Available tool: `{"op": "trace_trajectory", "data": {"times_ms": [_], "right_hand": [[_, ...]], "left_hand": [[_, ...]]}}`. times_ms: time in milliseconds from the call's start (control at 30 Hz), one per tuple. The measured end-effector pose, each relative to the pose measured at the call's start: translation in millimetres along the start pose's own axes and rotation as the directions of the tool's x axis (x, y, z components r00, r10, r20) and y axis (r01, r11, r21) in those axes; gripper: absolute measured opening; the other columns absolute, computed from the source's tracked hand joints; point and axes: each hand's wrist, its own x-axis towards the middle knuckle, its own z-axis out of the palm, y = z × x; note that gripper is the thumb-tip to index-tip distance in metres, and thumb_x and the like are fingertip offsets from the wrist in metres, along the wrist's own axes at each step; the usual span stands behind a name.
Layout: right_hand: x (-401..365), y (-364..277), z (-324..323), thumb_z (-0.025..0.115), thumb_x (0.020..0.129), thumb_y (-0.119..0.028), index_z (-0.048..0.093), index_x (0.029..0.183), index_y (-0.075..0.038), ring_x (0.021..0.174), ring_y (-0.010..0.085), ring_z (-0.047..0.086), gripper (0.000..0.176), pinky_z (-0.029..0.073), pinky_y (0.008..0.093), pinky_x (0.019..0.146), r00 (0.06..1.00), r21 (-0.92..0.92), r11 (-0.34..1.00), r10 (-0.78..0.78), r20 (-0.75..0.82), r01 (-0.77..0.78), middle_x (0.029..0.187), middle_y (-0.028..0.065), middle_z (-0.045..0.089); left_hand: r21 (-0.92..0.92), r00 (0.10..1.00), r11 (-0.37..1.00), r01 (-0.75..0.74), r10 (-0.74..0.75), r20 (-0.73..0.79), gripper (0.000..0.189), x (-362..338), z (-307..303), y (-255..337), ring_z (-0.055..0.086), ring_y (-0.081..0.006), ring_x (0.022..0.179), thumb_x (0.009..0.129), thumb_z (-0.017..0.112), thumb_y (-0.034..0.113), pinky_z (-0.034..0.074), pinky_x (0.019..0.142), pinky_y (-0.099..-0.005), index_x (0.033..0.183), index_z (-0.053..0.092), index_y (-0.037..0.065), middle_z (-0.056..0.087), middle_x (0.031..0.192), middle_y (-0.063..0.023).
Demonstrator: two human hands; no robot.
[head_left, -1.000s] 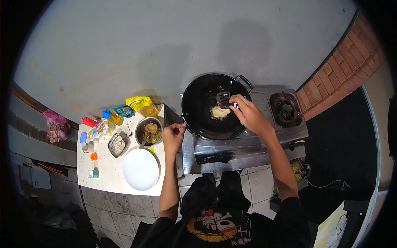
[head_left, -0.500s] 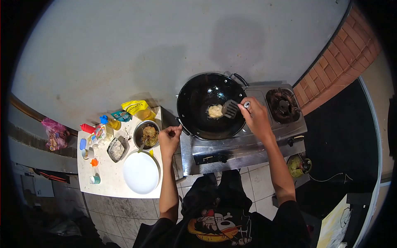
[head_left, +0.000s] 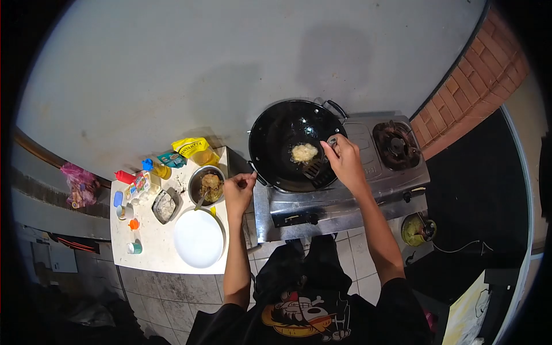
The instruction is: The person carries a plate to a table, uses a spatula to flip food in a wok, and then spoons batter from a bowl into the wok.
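Observation:
A black wok (head_left: pixel 276 121) sits on the stove's left burner. One pale, lumpy piece of frying batter (head_left: pixel 304 153) lies in oil near its middle. My right hand (head_left: pixel 347 164) is closed round the handle of a slotted spatula (head_left: pixel 315 169), whose dark blade rests low in the wok, just below and right of the batter. My left hand (head_left: pixel 239 194) pinches the wok's left handle (head_left: pixel 260 176) with its fingertips. Left of that hand stands a metal bowl (head_left: pixel 192 185) of batter mixture with a spoon in it.
A white plate (head_left: pixel 198 238), a dark dish of white flour (head_left: pixel 165 206), a yellow oil pouch (head_left: pixel 192 148) and several bottles stand on the white table (head_left: pixel 155 253). The right burner (head_left: pixel 397 144) is bare. A grey wall (head_left: pixel 230 57) rises behind the stove.
The spatula has swung from upper right of the batter to below it, its blade now lower in the wok. My right hand shifted slightly left. The left hand keeps its place.

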Motion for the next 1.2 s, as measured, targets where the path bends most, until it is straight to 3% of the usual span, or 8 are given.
{"op": "trace_trajectory", "data": {"times_ms": [167, 333, 433, 533, 633, 833, 1067, 1200], "right_hand": [[2.3, 0.2, -11.7, 0.063, 0.085, -0.013, 0.053, 0.076, 0.002, 0.045, 0.0163, 0.04, 0.02, 0.033, 0.0316, 0.045, 0.996, -0.018, 0.996, 0.09, -0.013, -0.09, 0.054, 0.0107, 0.048], [22.7, -17.5, -35.6, 0.062, 0.086, -0.014, 0.056, 0.08, 0.001, 0.046, 0.0155, 0.042, 0.017, 0.033, 0.0311, 0.046, 0.996, -0.031, 0.999, -0.011, -0.086, 0.009, 0.055, 0.0101, 0.048], [31.0, -26.9, -37.5, 0.059, 0.088, -0.014, 0.055, 0.085, 0.001, 0.053, 0.0205, 0.047, 0.015, 0.037, 0.0328, 0.052, 0.998, -0.06, 0.997, 0.057, -0.004, -0.057, 0.063, 0.0127, 0.051], [30.9, -20.8, -29.6, 0.056, 0.089, -0.012, 0.052, 0.094, 0.001, 0.066, 0.0295, 0.053, 0.014, 0.042, 0.0366, 0.063, 0.979, -0.012, 0.998, -0.059, 0.193, 0.063, 0.078, 0.0157, 0.054], [26.1, -24.4, -27.2, 0.053, 0.089, -0.004, 0.047, 0.099, 0.001, 0.077, 0.034, 0.052, 0.013, 0.044, 0.035, 0.072, 0.928, -0.028, 0.984, -0.156, 0.339, 0.176, 0.094, 0.0156, 0.054], [17.9, -16.8, -28.0, 0.051, 0.089, -0.003, 0.047, 0.102, 0.001, 0.088, 0.0352, 0.055, 0.014, 0.044, 0.0359, 0.079, 0.896, -0.018, 0.973, -0.204, 0.394, 0.229, 0.1, 0.0155, 0.055], [16.3, -10.9, -35.4, 0.053, 0.088, -0.006, 0.048, 0.101, 0.0, 0.082, 0.036, 0.054, 0.015, 0.043, 0.0392, 0.073, 0.918, 0.0, 0.966, -0.247, 0.311, 0.259, 0.096, 0.0145, 0.055], [11.8, -15.5, -39.1, 0.056, 0.087, -0.007, 0.049, 0.093, 0.001, 0.064, 0.0286, 0.052, 0.011, 0.042, 0.0349, 0.061, 0.976, -0.003, 0.997, -0.071, 0.208, 0.073, 0.082, 0.0143, 0.054]], "left_hand": [[-0.033, 1.0, 0.999, 0.006, -0.007, -0.007, 0.022, -4.3, -1.7, -1.5, 0.047, -0.0051, 0.052, 0.082, 0.07, 0.016, 0.038, 0.048, -0.022, 0.08, 0.068, -0.006, 0.057, 0.057, -0.002], [0.012, 1.0, 1.0, 0.003, -0.003, 0.0, 0.024, -7.2, -3.4, 4.7, 0.045, -0.0054, 0.051, 0.083, 0.069, 0.018, 0.037, 0.047, -0.0233, 0.081, 0.068, -0.006, 0.055, 0.055, -0.0025], [0.087, 0.992, 0.991, 0.106, -0.111, 0.061, 0.02, -7.9, -8.4, 16.9, 0.056, -0.0095, 0.062, 0.085, 0.066, 0.016, 0.045, 0.061, -0.0261, 0.086, 0.069, -0.004, 0.066, 0.069, -0.0083], [0.038, 0.996, 0.997, 0.069, -0.071, 0.044, 0.02, -8.0, -6.0, 10.8, 0.056, -0.0101, 0.063, 0.084, 0.066, 0.016, 0.045, 0.063, -0.0268, 0.087, 0.069, -0.003, 0.066, 0.069, -0.0081], [-0.008, 1.0, 1.0, 0.001, 0.0, 0.005, 0.024, -6.9, -2.1, 0.8, 0.046, -0.006, 0.052, 0.083, 0.069, 0.018, 0.039, 0.049, -0.0239, 0.082, 0.068, -0.006, 0.057, 0.056, -0.0041], [-0.012, 1.0, 1.0, 0.004, -0.005, -0.013, 0.024, -6.9, -0.6, 4.8, 0.049, -0.0061, 0.053, 0.083, 0.069, 0.017, 0.04, 0.05, -0.0236, 0.081, 0.068, -0.006, 0.059, 0.057, -0.0048], [0.002, 0.999, 0.999, 0.037, -0.037, -0.011, 0.023, -6.3, 1.8, 1.9, 0.051, -0.0069, 0.054, 0.083, 0.069, 0.017, 0.042, 0.052, -0.0231, 0.081, 0.067, -0.006, 0.061, 0.06, -0.0054], [-0.007, 0.998, 0.998, 0.058, -0.058, -0.008, 0.023, -6.3, 0.4, 3.9, 0.052, -0.0078, 0.056, 0.083, 0.068, 0.018, 0.043, 0.055, -0.0241, 0.081, 0.068, -0.005, 0.061, 0.061, -0.0051]]}}
